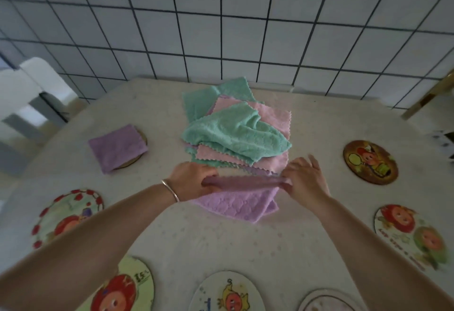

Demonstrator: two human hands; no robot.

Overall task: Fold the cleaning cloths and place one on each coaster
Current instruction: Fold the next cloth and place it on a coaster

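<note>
A purple cloth [242, 197] lies on the table [221, 242] right in front of the person, its far edge lifted and stretched into a straight fold between the two hands. The left hand [194, 179] pinches the left end of that fold, fingers curled round it, a thin metal bangle [170, 190] sitting on the wrist. The right hand [303, 178] pinches the right end with thumb and forefingers, while the other fingers stick up loosely. The rest of the cloth hangs down from the fold and spreads flat toward the person. Just behind it, touching its far edge, is a loose heap of cloths [237, 129], green and pink ones lying crosswise over each other, a rumpled green one on top. To the left, well apart from the heap, a folded purple cloth [118, 147] rests on a round coaster [140, 148], covering most of it. More round coasters with bright cartoon pictures ring the near side of the table: one far right [370, 162], one nearer on the right [412, 235], one on the left [65, 217], and three along the bottom edge. Behind the table rises a white tiled wall [221, 21] with dark grout lines.
</note>
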